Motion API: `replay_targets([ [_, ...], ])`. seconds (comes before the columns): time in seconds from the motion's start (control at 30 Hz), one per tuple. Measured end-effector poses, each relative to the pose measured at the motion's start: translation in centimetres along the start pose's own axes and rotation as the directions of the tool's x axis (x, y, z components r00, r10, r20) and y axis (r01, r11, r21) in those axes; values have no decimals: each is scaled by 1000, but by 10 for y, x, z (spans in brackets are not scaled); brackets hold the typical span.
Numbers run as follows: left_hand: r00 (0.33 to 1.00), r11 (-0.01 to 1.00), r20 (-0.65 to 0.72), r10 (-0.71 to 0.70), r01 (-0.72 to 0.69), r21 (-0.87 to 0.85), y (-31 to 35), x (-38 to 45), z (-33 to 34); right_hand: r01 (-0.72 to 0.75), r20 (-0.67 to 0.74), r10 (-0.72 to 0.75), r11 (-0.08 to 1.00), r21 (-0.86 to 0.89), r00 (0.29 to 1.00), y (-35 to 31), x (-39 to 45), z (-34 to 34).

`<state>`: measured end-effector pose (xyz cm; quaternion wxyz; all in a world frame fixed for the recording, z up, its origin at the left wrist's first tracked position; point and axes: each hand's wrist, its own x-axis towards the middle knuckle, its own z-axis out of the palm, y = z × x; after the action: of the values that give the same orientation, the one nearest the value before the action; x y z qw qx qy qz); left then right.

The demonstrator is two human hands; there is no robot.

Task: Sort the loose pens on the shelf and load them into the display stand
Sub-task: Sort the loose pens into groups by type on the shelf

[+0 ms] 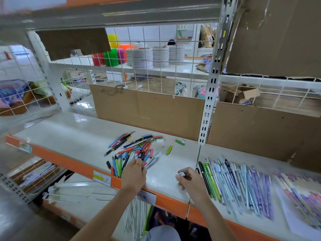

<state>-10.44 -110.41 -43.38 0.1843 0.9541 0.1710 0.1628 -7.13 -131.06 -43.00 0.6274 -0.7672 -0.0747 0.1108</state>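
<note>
Two bare forearms, no sleeves, no rings or watch on left hand (133, 174), right hand (191, 181)

Multicoloured pens (135, 150), white shelf (73, 136) with orange edge (69, 162).

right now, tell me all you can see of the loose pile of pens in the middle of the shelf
The pile of pens is a jumbled heap of slim pens lying flat on the pale shelf, crossing at many angles. Barrels look like plastic and metal in blue, red, pink, green, black and silver. The left hand reaches into its near edge, fingers curled on some pens. Two green pieces lie apart to its right.
</note>
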Motion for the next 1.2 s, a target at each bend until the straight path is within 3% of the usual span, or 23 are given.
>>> replay_targets([
  [0.13, 998, 999, -58, -36, 36, -2, -18, 9, -5, -3, 6, 3, 1000, 13, 1000, -1, -1, 0],
  [0.23, 994, 990, -74, -84, 92, 111, -38, 17, -14, 0, 5, 0, 1000, 2, 1000, -1, 0, 0],
  [0.53, 968, 931, 131, -215, 163, 326, -34, 36, -33, -5, 9, 4, 999, 37, 1000, 1, -1, 0],
  [0.77, 927, 920, 245, -284, 192, 341, -22, 41, -43, -24, 0, 24, 998, 55, 1000, 0, 0, -1],
  [0.87, 969, 928, 150, -194, 132, 350, -17, 35, -37, -39, -16, 41, 991, 128, 999, -1, 0, -2],
  [0.93, 998, 955, 57, -34, 15, 295, -13, 30, -30, -41, -18, 45, 984, 174, 999, -2, 1, -3],
  [1.07, 958, 954, -17, 285, -285, -97, 8, 18, -12, -24, -22, 28, 984, 178, 999, -5, 0, -3],
  [1.2, 932, 890, 45, 359, -328, -316, 27, 8, 12, -22, -41, 31, 980, 197, 999, -5, 0, -3],
])
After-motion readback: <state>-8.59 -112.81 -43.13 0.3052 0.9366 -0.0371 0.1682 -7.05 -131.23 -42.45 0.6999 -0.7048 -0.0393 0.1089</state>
